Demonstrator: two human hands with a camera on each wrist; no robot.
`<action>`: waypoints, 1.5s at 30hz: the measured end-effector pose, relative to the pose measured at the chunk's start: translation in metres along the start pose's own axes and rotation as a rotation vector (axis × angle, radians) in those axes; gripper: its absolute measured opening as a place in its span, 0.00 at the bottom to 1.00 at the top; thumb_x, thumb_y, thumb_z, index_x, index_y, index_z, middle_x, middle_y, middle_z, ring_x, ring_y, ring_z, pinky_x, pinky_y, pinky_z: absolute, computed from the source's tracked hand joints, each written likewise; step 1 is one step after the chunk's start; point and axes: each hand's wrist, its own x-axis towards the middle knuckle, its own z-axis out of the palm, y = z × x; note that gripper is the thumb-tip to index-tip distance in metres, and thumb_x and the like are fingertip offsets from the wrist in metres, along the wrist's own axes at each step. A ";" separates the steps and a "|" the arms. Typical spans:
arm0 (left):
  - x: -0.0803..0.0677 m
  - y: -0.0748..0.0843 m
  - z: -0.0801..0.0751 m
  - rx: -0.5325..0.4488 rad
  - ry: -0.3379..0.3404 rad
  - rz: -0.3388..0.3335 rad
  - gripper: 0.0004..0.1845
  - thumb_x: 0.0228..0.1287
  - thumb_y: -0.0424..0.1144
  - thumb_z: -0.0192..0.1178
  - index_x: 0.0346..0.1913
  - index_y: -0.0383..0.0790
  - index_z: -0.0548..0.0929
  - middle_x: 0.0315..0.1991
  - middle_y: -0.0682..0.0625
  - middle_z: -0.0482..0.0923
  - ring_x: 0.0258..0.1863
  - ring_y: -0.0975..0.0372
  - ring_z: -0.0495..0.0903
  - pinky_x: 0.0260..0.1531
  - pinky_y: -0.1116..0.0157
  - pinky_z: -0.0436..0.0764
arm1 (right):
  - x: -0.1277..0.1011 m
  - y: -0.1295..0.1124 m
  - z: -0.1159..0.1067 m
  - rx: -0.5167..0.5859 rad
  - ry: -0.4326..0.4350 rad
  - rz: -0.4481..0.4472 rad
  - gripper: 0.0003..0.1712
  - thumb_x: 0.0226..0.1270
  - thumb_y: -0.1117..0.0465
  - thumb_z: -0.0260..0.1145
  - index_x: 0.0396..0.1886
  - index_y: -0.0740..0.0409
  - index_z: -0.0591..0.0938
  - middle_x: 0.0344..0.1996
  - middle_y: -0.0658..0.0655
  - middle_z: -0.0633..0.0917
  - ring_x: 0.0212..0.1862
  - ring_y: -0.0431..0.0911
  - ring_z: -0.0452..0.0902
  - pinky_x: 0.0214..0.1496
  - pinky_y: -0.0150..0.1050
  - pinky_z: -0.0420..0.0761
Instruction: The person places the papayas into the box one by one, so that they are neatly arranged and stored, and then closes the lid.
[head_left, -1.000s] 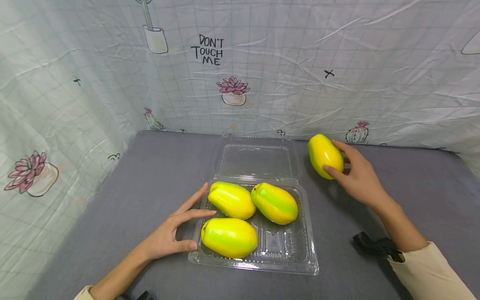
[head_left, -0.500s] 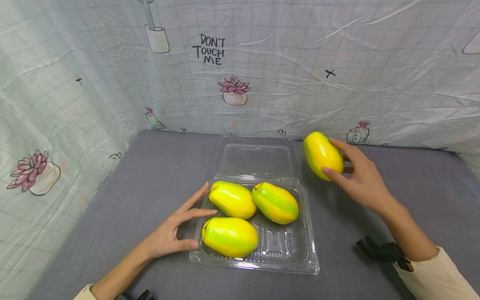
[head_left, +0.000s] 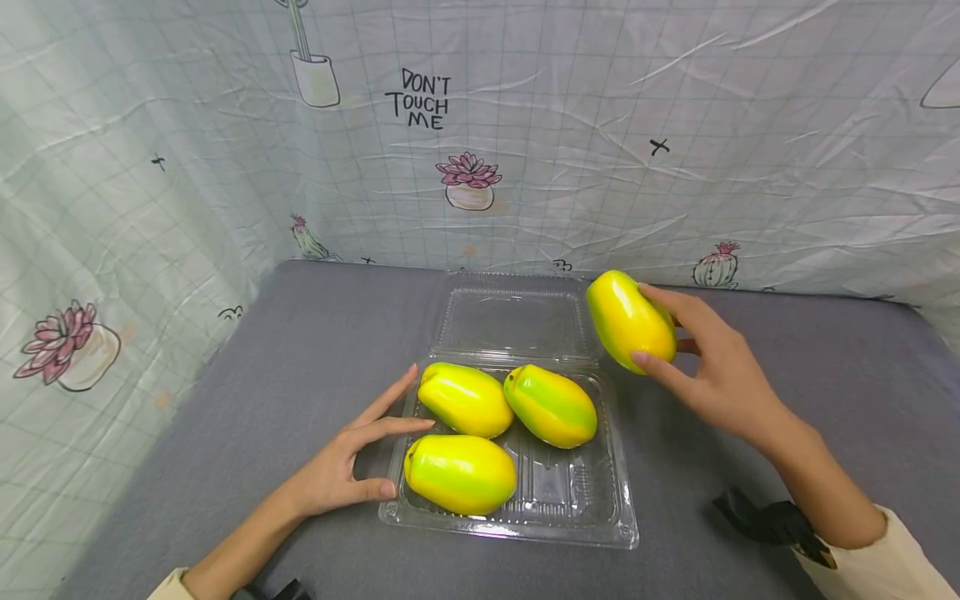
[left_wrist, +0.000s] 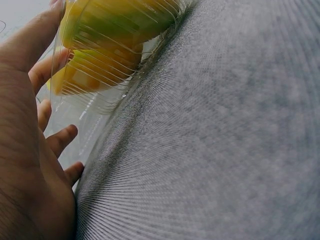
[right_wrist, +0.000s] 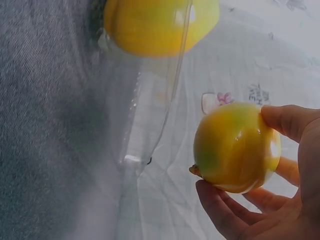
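Head view shows our right hand point(head_left: 712, 367) gripping a mango point(head_left: 628, 321) in the air, beside the box's point(head_left: 611, 521) open lid point(head_left: 514, 321), thumb below and fingers curled over it. Three mangoes point(head_left: 551, 406) already lie inside; the near right corner is free. Our left hand point(head_left: 339, 471) rests against the box's left edge, fingers nearly straight, likely steadying it.

A grey cloth-covered surface point(head_left: 300, 350) carries it all. On it sits an open clear clamshell box point(head_left: 615, 517), lid flat behind, and the left hand point(head_left: 337, 471) rests beside it.
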 end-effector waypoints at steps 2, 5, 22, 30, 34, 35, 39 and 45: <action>0.000 0.000 0.000 0.001 0.000 0.001 0.30 0.59 0.52 0.55 0.57 0.32 0.70 0.66 0.30 0.40 0.64 0.40 0.42 0.48 0.33 0.49 | -0.001 -0.003 0.000 -0.006 -0.006 -0.003 0.42 0.49 0.63 0.70 0.64 0.47 0.63 0.57 0.48 0.69 0.48 0.39 0.67 0.42 0.22 0.71; -0.001 -0.002 0.000 0.005 0.002 0.006 0.30 0.59 0.52 0.56 0.57 0.33 0.70 0.66 0.30 0.40 0.64 0.40 0.42 0.47 0.33 0.50 | -0.002 -0.008 0.000 -0.004 -0.022 -0.005 0.43 0.49 0.62 0.70 0.65 0.46 0.62 0.57 0.46 0.68 0.50 0.40 0.67 0.42 0.23 0.72; 0.000 0.001 0.001 0.000 0.006 -0.011 0.30 0.59 0.51 0.56 0.57 0.32 0.70 0.66 0.30 0.40 0.64 0.40 0.43 0.54 0.39 0.50 | -0.005 -0.044 -0.003 0.061 -0.022 -0.167 0.42 0.42 0.68 0.72 0.61 0.59 0.67 0.59 0.55 0.69 0.50 0.42 0.67 0.40 0.26 0.69; 0.000 0.001 0.001 -0.004 0.005 -0.017 0.30 0.59 0.51 0.56 0.57 0.32 0.70 0.66 0.30 0.40 0.64 0.40 0.43 0.51 0.37 0.50 | -0.006 -0.061 -0.002 0.199 -0.028 -0.294 0.36 0.44 0.67 0.71 0.57 0.68 0.69 0.54 0.63 0.72 0.54 0.49 0.67 0.53 0.28 0.65; 0.001 0.000 0.001 -0.003 0.004 -0.015 0.30 0.59 0.52 0.56 0.57 0.33 0.70 0.66 0.30 0.39 0.64 0.40 0.43 0.50 0.35 0.50 | -0.006 -0.060 0.004 0.294 -0.039 -0.400 0.32 0.51 0.63 0.68 0.55 0.72 0.70 0.53 0.67 0.71 0.54 0.52 0.67 0.56 0.32 0.64; 0.001 0.000 0.001 -0.001 0.005 -0.013 0.30 0.59 0.52 0.56 0.57 0.33 0.70 0.66 0.30 0.39 0.64 0.40 0.43 0.49 0.34 0.49 | -0.007 -0.060 0.005 0.309 -0.042 -0.422 0.31 0.52 0.62 0.68 0.54 0.73 0.70 0.52 0.68 0.71 0.54 0.52 0.68 0.57 0.32 0.64; 0.001 -0.002 0.001 0.004 0.005 -0.014 0.30 0.58 0.52 0.56 0.58 0.34 0.70 0.66 0.31 0.40 0.64 0.41 0.43 0.48 0.33 0.50 | -0.008 -0.061 0.008 0.345 -0.069 -0.464 0.31 0.52 0.63 0.67 0.54 0.74 0.69 0.53 0.69 0.70 0.55 0.53 0.67 0.57 0.32 0.64; 0.002 0.001 0.001 0.007 0.007 -0.025 0.30 0.58 0.52 0.56 0.57 0.34 0.70 0.66 0.31 0.40 0.64 0.41 0.43 0.51 0.36 0.50 | -0.010 -0.062 0.009 0.387 -0.118 -0.504 0.31 0.53 0.64 0.66 0.54 0.76 0.68 0.54 0.70 0.69 0.57 0.55 0.65 0.58 0.33 0.62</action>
